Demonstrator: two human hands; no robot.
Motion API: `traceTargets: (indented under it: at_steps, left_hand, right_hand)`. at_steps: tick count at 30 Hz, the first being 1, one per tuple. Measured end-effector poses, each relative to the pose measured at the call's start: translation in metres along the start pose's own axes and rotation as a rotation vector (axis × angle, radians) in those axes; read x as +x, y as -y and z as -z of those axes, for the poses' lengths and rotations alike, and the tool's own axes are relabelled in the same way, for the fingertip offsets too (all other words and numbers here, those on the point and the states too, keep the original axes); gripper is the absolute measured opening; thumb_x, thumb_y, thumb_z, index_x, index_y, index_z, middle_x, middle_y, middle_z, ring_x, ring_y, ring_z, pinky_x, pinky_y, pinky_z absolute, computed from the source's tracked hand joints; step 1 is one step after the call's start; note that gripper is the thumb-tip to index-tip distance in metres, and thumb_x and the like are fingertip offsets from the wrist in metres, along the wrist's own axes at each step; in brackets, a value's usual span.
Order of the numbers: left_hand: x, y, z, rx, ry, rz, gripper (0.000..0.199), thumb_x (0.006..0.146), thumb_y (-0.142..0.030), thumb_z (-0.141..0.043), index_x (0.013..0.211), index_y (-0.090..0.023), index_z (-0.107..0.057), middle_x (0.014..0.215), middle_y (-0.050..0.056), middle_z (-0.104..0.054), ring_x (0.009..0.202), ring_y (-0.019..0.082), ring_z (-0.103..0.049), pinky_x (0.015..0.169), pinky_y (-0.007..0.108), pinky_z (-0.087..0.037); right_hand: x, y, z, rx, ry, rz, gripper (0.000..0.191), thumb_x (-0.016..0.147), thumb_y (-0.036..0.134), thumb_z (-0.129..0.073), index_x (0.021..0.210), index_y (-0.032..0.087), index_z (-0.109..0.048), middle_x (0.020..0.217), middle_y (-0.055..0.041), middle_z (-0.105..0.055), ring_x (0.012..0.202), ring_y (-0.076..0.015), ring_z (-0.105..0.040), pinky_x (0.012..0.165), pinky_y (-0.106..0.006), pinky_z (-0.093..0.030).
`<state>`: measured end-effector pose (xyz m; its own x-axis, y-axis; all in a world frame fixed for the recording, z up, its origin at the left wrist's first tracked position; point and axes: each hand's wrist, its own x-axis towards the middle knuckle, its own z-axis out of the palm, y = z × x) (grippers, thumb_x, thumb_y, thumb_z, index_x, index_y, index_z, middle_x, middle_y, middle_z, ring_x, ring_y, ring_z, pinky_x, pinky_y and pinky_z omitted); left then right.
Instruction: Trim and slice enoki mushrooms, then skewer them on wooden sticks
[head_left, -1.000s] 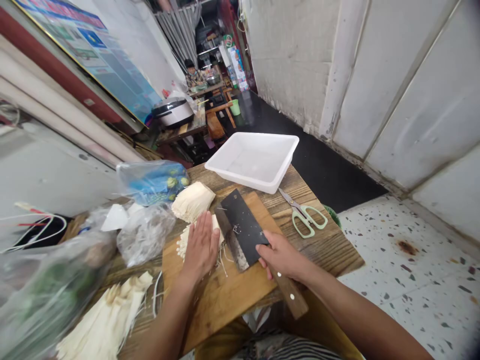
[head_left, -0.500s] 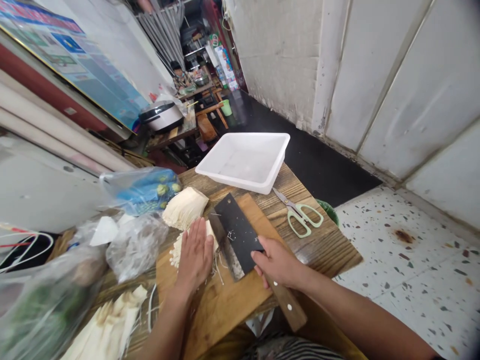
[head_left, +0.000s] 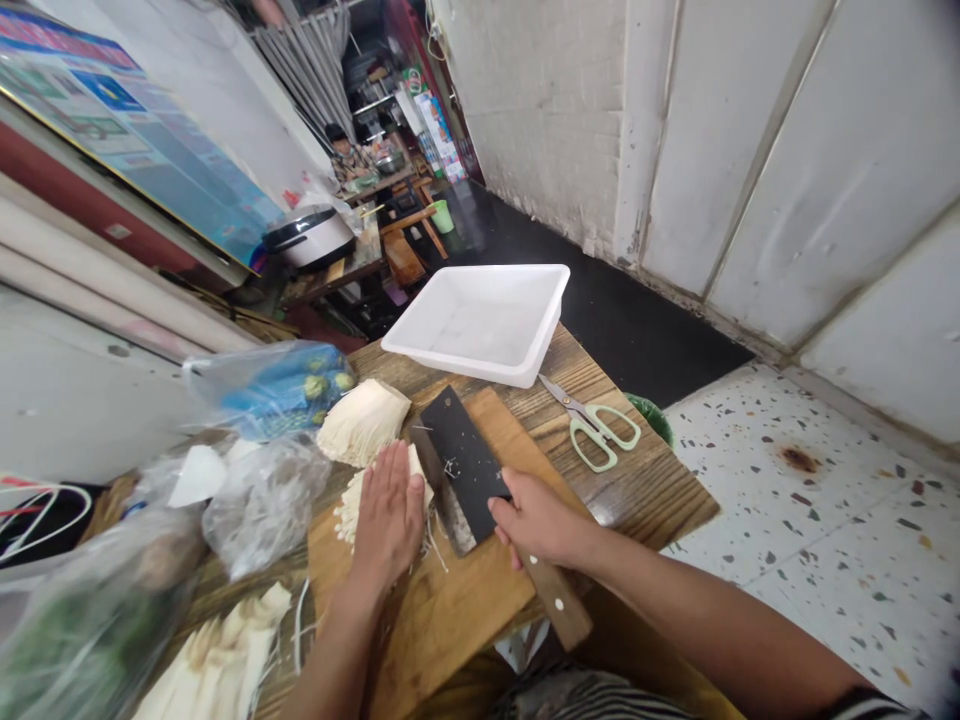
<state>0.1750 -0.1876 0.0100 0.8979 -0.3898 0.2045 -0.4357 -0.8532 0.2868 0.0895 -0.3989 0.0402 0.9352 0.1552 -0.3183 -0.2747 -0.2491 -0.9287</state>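
- The left hand (head_left: 388,515) is lying flat, fingers straight and together, over enoki mushrooms (head_left: 349,505) at the cutting board's (head_left: 420,640) left edge; slippery stems could be rolling that thumb toward the steel.
- The right hand (head_left: 536,520) is wrapping tightly round the cleaver's (head_left: 469,460) wooden handle, the cutting edge facing the thumb: a sideways push could be nicking it!
- The board is apparently jutting past the table's (head_left: 660,500) near edge; hard pressing there could be tipping it.
- Scissors (head_left: 600,430) are sitting near the right edge, risking an elbow knock.
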Motion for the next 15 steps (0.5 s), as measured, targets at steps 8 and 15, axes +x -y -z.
traceTargets:
  at_steps: [8, 15]
  left_hand:
    - [0.002, 0.003, -0.001, -0.036, 0.004, -0.014, 0.067, 0.097, -0.046, -0.014, 0.154, -0.01, -0.023, 0.157, 0.016, -0.029, 0.148, 0.025, -0.019, 0.122, 0.049, -0.013]
    - [0.005, -0.001, 0.004, -0.064, 0.048, 0.054, 0.075, 0.097, -0.05, -0.009, 0.149, 0.0, -0.029, 0.157, 0.021, -0.027, 0.148, 0.024, -0.017, 0.122, 0.046, -0.013]
  right_hand:
    - [-0.009, 0.005, 0.002, 0.003, 0.041, -0.025, 0.016, 0.091, 0.014, -0.041, 0.079, 0.022, -0.033, 0.053, 0.0087, -0.051, 0.036, -0.0096, -0.054, 0.035, -0.017, -0.034]
    - [0.02, 0.018, -0.012, 0.123, -0.014, -0.036, 0.014, 0.085, 0.011, -0.044, 0.079, 0.022, -0.036, 0.049, 0.0097, -0.049, 0.035, -0.0103, -0.052, 0.036, -0.018, -0.036]
